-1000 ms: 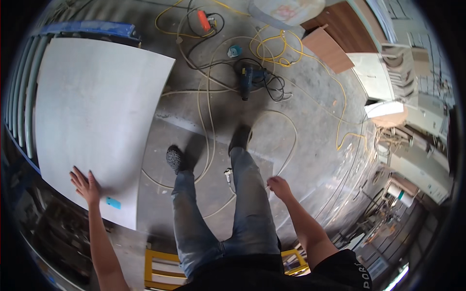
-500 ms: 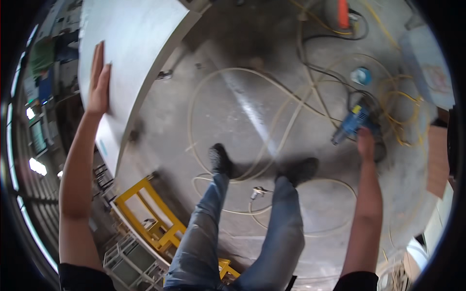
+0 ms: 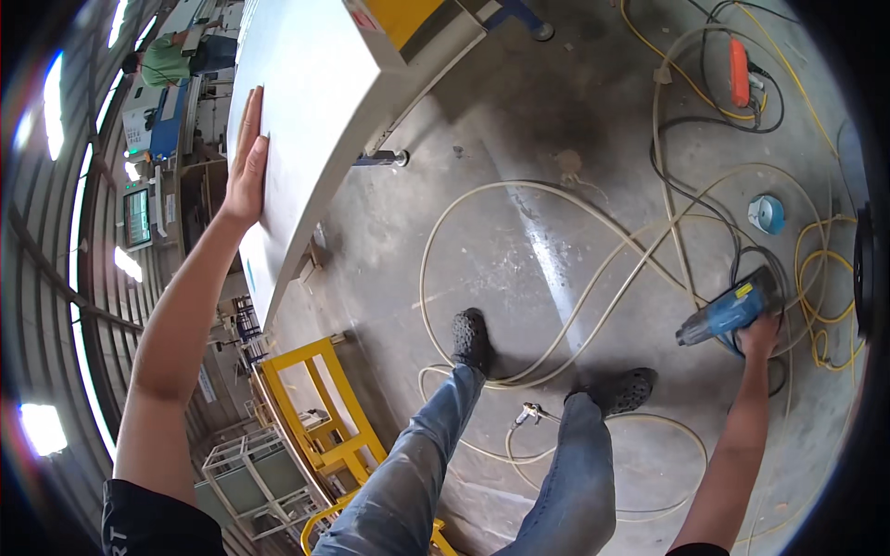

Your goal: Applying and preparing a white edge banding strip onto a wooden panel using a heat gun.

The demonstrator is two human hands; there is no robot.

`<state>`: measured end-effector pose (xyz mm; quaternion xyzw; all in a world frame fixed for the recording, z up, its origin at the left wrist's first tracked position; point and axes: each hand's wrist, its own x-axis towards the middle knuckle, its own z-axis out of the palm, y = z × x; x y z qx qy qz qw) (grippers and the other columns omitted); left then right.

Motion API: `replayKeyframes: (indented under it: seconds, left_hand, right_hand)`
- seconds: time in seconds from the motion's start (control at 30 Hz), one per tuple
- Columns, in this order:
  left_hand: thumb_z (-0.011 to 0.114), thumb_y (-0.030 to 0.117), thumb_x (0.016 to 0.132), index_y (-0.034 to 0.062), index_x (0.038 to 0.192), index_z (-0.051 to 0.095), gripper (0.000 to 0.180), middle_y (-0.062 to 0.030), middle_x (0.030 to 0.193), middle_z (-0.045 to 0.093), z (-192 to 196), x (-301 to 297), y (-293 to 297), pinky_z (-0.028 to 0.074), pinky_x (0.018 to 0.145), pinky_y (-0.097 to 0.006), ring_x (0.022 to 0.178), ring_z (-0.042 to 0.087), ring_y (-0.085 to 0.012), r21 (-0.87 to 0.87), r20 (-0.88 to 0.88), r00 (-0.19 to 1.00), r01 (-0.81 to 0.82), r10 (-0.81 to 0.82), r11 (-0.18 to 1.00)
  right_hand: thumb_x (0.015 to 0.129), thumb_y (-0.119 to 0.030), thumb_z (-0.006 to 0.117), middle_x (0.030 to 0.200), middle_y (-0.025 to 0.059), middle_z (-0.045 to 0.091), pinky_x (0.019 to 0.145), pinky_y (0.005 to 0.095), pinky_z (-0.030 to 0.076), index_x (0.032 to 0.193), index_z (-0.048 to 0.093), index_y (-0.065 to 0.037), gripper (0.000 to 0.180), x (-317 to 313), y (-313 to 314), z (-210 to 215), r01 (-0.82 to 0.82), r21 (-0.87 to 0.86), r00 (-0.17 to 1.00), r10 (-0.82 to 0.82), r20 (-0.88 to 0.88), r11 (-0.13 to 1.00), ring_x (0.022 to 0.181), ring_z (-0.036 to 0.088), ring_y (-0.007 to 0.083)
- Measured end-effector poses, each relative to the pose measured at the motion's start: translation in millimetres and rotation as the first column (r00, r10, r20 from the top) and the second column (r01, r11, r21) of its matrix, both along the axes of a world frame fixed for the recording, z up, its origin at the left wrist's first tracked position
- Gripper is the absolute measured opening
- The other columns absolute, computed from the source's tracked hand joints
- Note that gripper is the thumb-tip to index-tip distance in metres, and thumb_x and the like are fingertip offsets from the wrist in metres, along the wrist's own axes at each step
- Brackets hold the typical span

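My left hand [image 3: 247,176] lies flat against a large white panel [image 3: 311,83], its fingers stretched out together and the thumb apart. The panel is raised above the floor at the upper left. Out to the right, my right hand [image 3: 762,335] is closed round the grip of a blue heat gun [image 3: 729,313] with a dark nozzle pointing left. A dark cord runs from the heat gun. Part of the grip is hidden by my fingers.
Pale hose [image 3: 445,199] loops across the concrete floor around my feet, ending in an air blow gun [image 3: 528,413]. A tape roll [image 3: 766,214], yellow hose [image 3: 803,269] and an orange power strip [image 3: 739,72] lie right. A yellow frame [image 3: 320,389] stands lower left; a person [image 3: 169,60] is far left.
The whole view has shifted, so the floor things sit further right and lower. My left hand stays flat on the panel. My right hand and the heat gun show more sharply now.
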<state>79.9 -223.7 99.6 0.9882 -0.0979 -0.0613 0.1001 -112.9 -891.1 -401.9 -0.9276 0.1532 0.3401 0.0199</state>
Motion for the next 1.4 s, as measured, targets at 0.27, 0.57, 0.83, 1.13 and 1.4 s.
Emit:
replayKeyframes:
  seconds: [0.27, 0.57, 0.83, 1.13, 1.4]
  left_hand:
    - [0.033, 0.049, 0.095, 0.0112, 0.151, 0.021, 0.068, -0.0142, 0.157, 0.015, 7.4, -8.7, -6.8, 0.009, 0.117, -0.041, 0.146, 0.011, -0.0282, 0.146, 0.084, 0.995, -0.062, 0.050, 0.987]
    - [0.042, 0.063, 0.088, 0.0228, 0.151, 0.024, 0.077, -0.0111, 0.157, 0.017, 1.5, -8.0, -4.8, 0.008, 0.114, -0.052, 0.145, 0.013, -0.0326, 0.161, 0.141, 0.984, -0.129, 0.106, 0.978]
    - [0.043, 0.069, 0.086, 0.0250, 0.150, 0.027, 0.080, -0.0108, 0.157, 0.018, -1.2, -10.1, -15.7, 0.007, 0.114, -0.056, 0.146, 0.011, -0.0304, 0.202, 0.149, 0.969, -0.225, 0.197, 0.953]
    - [0.064, 0.037, 0.084, 0.0079, 0.139, 0.043, 0.065, -0.0206, 0.151, 0.028, 22.4, -84.7, -83.5, 0.010, 0.113, -0.059, 0.142, 0.020, -0.0388, -0.164, 0.010, 0.999, -0.049, 0.052, 0.985]
    - [0.055, 0.053, 0.090, -0.0030, 0.139, 0.037, 0.077, -0.0211, 0.135, 0.049, 116.4, -311.6, -222.2, 0.035, 0.106, -0.038, 0.128, 0.045, -0.0274, -0.521, -0.628, 0.621, -0.783, -0.469, -0.340]
  right_hand:
    - [0.062, -0.023, 0.075, 0.102, 0.0243, 0.065, 0.086, 0.0457, 0.050, 0.111, 0.058, -0.002, 0.057, -35.3, 85.2, 151.7, 0.218, 0.277, 0.975, -0.222, -0.014, 0.936, 0.097, 0.062, 0.0412]
    - [0.085, -0.016, 0.069, 0.131, 0.0127, 0.056, 0.107, 0.0439, 0.035, 0.132, 0.050, -0.003, 0.053, -132.8, 181.2, 342.4, 0.039, 0.584, 0.779, -0.391, 0.491, 0.811, 0.123, 0.050, 0.0300]
    - [0.077, -0.011, 0.062, 0.088, 0.0102, 0.052, 0.076, 0.0359, 0.050, 0.103, 0.049, -0.002, 0.031, -72.3, 243.9, 521.7, -0.031, 1.000, 0.537, -0.844, 0.017, 0.001, 0.079, 0.057, 0.0224]
    - [0.079, -0.028, 0.066, 0.085, 0.0095, 0.057, 0.068, 0.0298, 0.047, 0.097, 0.051, -0.003, 0.034, -98.4, 250.9, 627.5, -0.006, 0.889, 0.551, -0.740, 0.385, 0.458, 0.076, 0.058, 0.0203]
    - [0.093, -0.027, 0.058, 0.102, 0.0067, 0.059, 0.081, 0.0273, 0.050, 0.117, 0.054, -0.007, 0.031, -215.8, 229.2, 611.1, 0.644, 0.588, 0.182, -0.649, -0.739, -0.489, 0.093, 0.058, 0.0185]
